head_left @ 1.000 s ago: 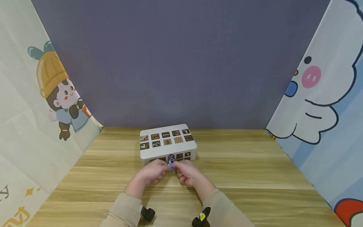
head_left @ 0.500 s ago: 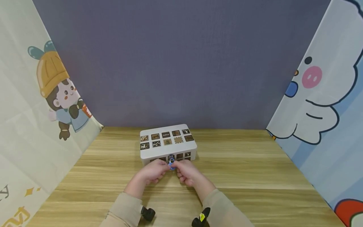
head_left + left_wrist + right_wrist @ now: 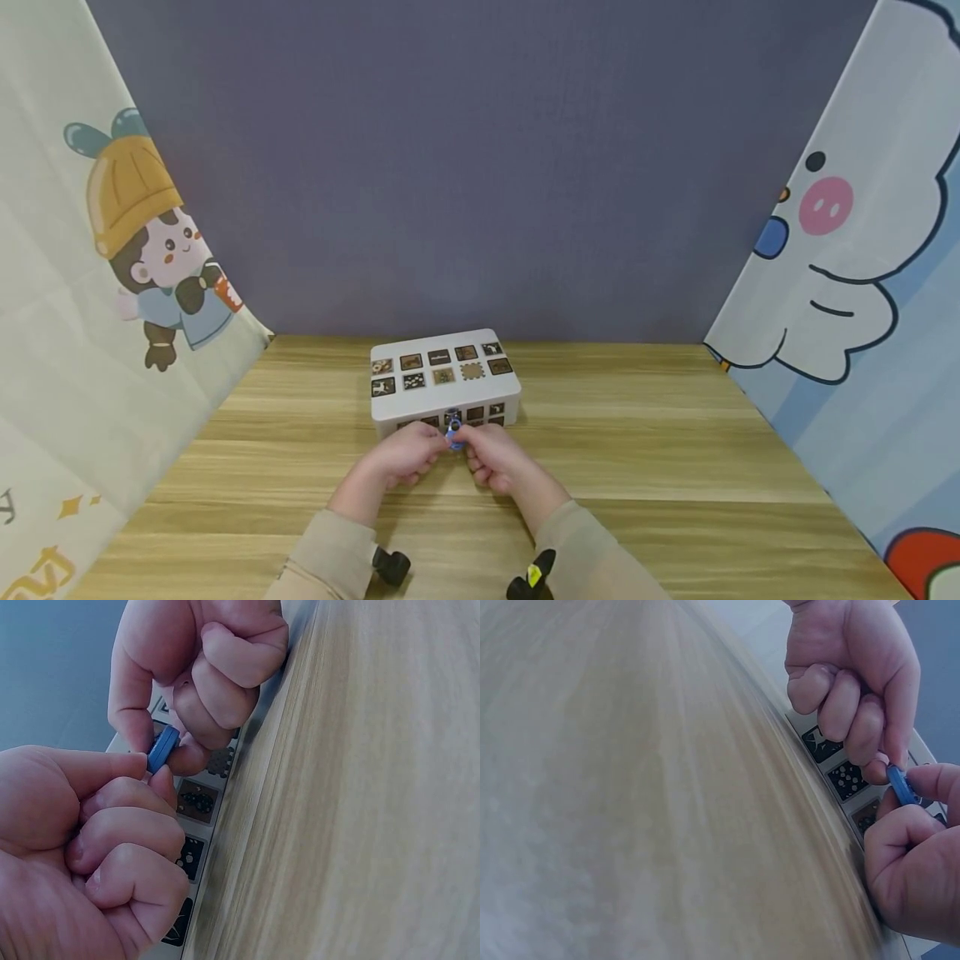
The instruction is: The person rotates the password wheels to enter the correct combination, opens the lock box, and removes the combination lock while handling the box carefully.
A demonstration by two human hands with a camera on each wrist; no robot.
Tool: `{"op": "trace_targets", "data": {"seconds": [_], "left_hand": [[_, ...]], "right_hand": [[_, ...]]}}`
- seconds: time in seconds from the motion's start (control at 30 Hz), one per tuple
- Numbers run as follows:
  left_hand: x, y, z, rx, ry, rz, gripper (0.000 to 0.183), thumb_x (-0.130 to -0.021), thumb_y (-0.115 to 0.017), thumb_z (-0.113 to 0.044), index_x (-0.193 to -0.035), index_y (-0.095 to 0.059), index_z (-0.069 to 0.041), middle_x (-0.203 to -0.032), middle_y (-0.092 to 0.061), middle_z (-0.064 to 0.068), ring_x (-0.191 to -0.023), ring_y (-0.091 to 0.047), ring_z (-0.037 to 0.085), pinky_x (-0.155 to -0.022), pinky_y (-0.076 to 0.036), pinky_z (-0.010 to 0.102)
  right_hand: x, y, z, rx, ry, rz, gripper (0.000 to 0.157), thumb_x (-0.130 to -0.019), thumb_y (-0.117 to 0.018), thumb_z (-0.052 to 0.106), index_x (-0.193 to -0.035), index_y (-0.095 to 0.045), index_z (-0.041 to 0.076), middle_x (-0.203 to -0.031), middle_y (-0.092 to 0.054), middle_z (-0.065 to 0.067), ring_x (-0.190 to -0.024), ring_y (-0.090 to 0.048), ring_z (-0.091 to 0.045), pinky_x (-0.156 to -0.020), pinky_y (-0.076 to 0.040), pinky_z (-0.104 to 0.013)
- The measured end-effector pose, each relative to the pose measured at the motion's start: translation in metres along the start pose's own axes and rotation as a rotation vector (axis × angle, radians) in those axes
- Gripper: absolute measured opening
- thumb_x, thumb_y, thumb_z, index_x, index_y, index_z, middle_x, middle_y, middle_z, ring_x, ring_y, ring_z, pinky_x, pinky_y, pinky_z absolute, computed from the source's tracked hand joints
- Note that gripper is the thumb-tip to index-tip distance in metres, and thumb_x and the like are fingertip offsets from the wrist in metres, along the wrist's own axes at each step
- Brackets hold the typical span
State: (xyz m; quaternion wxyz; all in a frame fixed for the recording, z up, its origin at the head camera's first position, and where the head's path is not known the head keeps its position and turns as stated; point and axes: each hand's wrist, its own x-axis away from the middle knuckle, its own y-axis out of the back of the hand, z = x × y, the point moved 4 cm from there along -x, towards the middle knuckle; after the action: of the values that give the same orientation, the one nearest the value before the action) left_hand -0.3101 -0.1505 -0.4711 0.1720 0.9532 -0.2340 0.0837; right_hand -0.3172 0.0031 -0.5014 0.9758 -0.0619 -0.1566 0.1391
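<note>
Between the fingertips of both hands is a small blue padlock (image 3: 163, 750), its loop up by the latch (image 3: 452, 412) of a box; whether the loop passes through the latch is too small to tell. The right hand (image 3: 501, 458) pinches the padlock between thumb and forefinger; from the other side the left hand (image 3: 405, 454) pinches at its edge, the remaining fingers of both curled in. Just beyond the hands stands the white box (image 3: 446, 393), its lid down.

Against half a second ago, padlock, hands and box are in practically the same places. Well out past the left hand, the child figure (image 3: 165, 250) printed on the pale cloth (image 3: 45, 358) has shifted slightly farther from that hand.

Only the head view shows the lid's two rows of square pictures. The wrist views bring out what it covers: the padlock's thick edge, the curled fingers from below, and dark pictures along the box front behind them.

Under the hands runs the wood-grained tabletop (image 3: 675, 433). Behind each hand comes a beige sleeve (image 3: 322, 550) with a black device (image 3: 392, 567) at the cuff, the right one marked yellow. Farthest beyond the hands rises a grey-violet backdrop (image 3: 480, 167).
</note>
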Motion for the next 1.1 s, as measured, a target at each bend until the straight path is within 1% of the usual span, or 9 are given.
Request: {"op": "trace_targets", "data": {"seconds": [0.07, 0.13, 0.4, 0.53, 0.7, 0.9, 1.1], "left_hand": [[0.0, 0.0, 0.0, -0.002, -0.001, 0.001, 0.024, -0.102, -0.055, -0.021, -0.092, -0.06, 0.001, -0.057, -0.037, -0.006, -0.043, -0.026, 0.006, -0.039, -0.024, 0.019], [-0.001, 0.0, 0.001, -0.003, -0.001, 0.005, 0.025, -0.102, -0.054, -0.02, -0.09, -0.059, 0.001, -0.056, -0.037, -0.006, -0.043, -0.026, 0.006, -0.039, -0.024, 0.019], [-0.002, 0.0, 0.003, -0.002, -0.007, 0.007, 0.026, -0.103, -0.053, -0.021, -0.084, -0.056, -0.003, -0.056, -0.037, -0.007, -0.043, -0.026, 0.006, -0.039, -0.024, 0.02], [-0.002, 0.0, 0.003, 0.0, -0.005, 0.006, 0.026, -0.103, -0.054, -0.02, -0.086, -0.057, -0.001, -0.056, -0.037, -0.006, -0.043, -0.026, 0.006, -0.039, -0.024, 0.02], [-0.001, 0.0, 0.001, -0.002, -0.009, 0.001, 0.026, -0.103, -0.054, -0.019, -0.089, -0.06, 0.002, -0.056, -0.037, -0.007, -0.043, -0.026, 0.006, -0.039, -0.024, 0.02], [0.001, -0.001, -0.002, -0.009, -0.024, -0.003, 0.024, -0.103, -0.053, -0.017, -0.092, -0.061, 0.003, -0.057, -0.037, -0.006, -0.044, -0.027, 0.005, -0.039, -0.025, 0.019], [0.002, 0.0, -0.003, -0.016, -0.024, -0.016, 0.024, -0.102, -0.053, -0.016, -0.097, -0.063, 0.005, -0.059, -0.039, -0.006, -0.044, -0.028, 0.005, -0.039, -0.025, 0.018]], "right_hand": [[0.0, 0.0, 0.0, 0.001, -0.002, 0.003, 0.021, -0.086, -0.067, 0.02, -0.073, -0.053, 0.013, -0.053, -0.032, 0.009, -0.045, -0.025, -0.004, -0.04, -0.02, -0.018], [0.001, 0.0, -0.001, 0.002, -0.005, 0.005, 0.02, -0.087, -0.067, 0.021, -0.074, -0.053, 0.013, -0.053, -0.032, 0.009, -0.045, -0.025, -0.004, -0.04, -0.02, -0.018], [0.002, 0.0, -0.002, 0.017, -0.012, 0.002, 0.019, -0.088, -0.067, 0.023, -0.078, -0.056, 0.012, -0.054, -0.033, 0.008, -0.045, -0.026, -0.004, -0.039, -0.021, -0.019], [0.001, 0.001, -0.001, 0.01, -0.014, 0.002, 0.019, -0.087, -0.067, 0.023, -0.077, -0.055, 0.012, -0.054, -0.032, 0.009, -0.045, -0.025, -0.004, -0.039, -0.02, -0.019], [0.001, 0.003, -0.001, -0.004, -0.014, -0.002, 0.023, -0.087, -0.068, 0.022, -0.074, -0.052, 0.013, -0.053, -0.031, 0.009, -0.044, -0.024, -0.004, -0.039, -0.019, -0.019], [0.003, 0.007, 0.002, -0.045, -0.011, 0.012, 0.02, -0.089, -0.069, 0.023, -0.077, -0.058, 0.011, -0.055, -0.033, 0.01, -0.046, -0.025, -0.003, -0.04, -0.019, -0.018], [0.003, 0.015, 0.004, -0.074, -0.02, 0.017, 0.022, -0.091, -0.069, 0.027, -0.08, -0.063, 0.01, -0.056, -0.034, 0.011, -0.047, -0.026, -0.002, -0.042, -0.019, -0.016]]}}
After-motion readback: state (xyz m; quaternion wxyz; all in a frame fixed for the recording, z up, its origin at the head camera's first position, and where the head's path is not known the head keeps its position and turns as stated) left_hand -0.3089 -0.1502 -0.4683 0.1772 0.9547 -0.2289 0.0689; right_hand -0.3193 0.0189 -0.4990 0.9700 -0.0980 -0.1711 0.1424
